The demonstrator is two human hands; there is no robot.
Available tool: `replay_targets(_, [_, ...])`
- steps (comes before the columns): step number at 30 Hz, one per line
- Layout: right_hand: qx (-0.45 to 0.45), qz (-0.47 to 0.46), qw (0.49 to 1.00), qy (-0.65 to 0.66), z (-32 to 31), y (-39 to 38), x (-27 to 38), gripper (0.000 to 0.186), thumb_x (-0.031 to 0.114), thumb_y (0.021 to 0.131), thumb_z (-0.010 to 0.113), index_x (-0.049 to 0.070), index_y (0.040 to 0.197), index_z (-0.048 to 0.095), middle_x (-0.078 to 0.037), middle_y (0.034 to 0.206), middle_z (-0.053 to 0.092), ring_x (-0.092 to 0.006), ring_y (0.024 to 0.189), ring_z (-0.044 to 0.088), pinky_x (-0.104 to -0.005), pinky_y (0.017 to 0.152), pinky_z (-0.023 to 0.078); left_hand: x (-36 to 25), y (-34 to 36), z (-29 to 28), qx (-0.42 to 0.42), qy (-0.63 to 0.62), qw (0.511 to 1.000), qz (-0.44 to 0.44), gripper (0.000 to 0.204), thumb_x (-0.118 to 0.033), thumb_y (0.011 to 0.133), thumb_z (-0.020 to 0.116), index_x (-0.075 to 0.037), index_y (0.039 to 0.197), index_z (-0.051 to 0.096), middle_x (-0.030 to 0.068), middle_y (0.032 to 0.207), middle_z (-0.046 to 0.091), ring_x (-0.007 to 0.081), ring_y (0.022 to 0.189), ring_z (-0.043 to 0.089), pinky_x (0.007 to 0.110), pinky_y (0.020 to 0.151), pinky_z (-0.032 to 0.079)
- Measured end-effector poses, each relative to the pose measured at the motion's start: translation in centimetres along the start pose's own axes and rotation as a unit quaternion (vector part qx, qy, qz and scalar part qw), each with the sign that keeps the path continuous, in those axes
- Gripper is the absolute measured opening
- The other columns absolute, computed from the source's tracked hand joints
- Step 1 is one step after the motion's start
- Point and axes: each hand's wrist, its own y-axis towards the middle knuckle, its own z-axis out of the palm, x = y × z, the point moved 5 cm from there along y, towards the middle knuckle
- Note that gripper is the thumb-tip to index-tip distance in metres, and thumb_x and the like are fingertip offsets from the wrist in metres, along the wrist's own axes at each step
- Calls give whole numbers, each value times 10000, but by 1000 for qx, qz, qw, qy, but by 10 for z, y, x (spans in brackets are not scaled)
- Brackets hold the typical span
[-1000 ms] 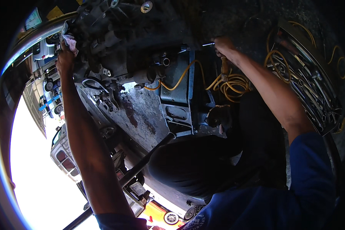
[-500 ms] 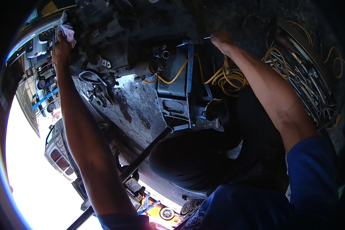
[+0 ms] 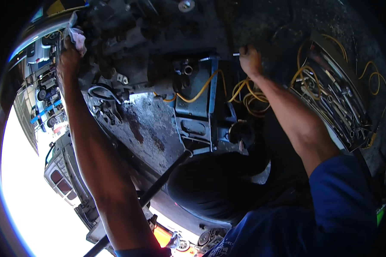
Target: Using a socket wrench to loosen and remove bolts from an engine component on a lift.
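Observation:
My left hand [image 3: 69, 60], on the outstretched left arm, is closed at the far left against the dark vehicle underparts. A crumpled pinkish-white rag [image 3: 78, 40] bulges from its fingers. My right hand [image 3: 251, 62] is a fist at the upper middle, closed around a thin metal rod [image 3: 236, 54]. Only a short bright end of that rod sticks out to the left of the fist; its kind cannot be told. Between my hands are the dark greasy vehicle parts [image 3: 128, 47], with an open round pipe end [image 3: 188, 70] beside the blue jack.
A blue floor jack [image 3: 195, 94] stands below the parts, its long dark handle [image 3: 161, 182] running toward the lower left. Yellow hose [image 3: 248, 100] coils beside it. A tray of wrenches [image 3: 330, 92] lies at the right. My dark-clothed knee [image 3: 201, 184] is in front; parked vehicles [image 3: 64, 175] stand outside.
My right hand has drawn a little nearer and turned, the rod end still showing. The left hand stays at the rag. The whole view has shifted slightly.

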Motion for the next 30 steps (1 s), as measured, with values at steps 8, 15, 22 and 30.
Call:
replay_targets(8, [291,272,837,374,25,11,-30,321,248,973,391,64,1166,570,-66,658,526,-104,521,482,-286,428,402,-6,-2,-17,40,-140,977,-157,885,-677,877,143,29,1243,530,275,1288,491,411,1243,434,462,1031,322])
replay_targets(15, [-1,-197,980,36,-1,32,-20,472,402,907,578,-15,1121,532,-122,725,573,-135,517,519,-297,461,443,-50,-33,-51,-85,-262,933,-232,891,-722,844,239,-50,1428,277,315,1300,456,434,1242,420,487,1033,303])
replay_targets(22, [292,187,912,218,24,24,-29,416,372,931,543,-23,1062,539,-174,748,597,-158,559,557,-326,460,422,-21,-29,-24,29,-331,938,-101,965,-750,814,351,6,1412,309,312,1376,376,434,1317,319,427,1079,259])
replay_targets(30, [217,182,953,104,10,-4,2,370,298,910,574,-68,895,624,-234,817,643,-221,606,616,-363,543,473,5,-16,10,44,-132,990,-38,570,-470,956,254,-154,1426,319,320,1331,410,493,1213,411,500,1006,350])
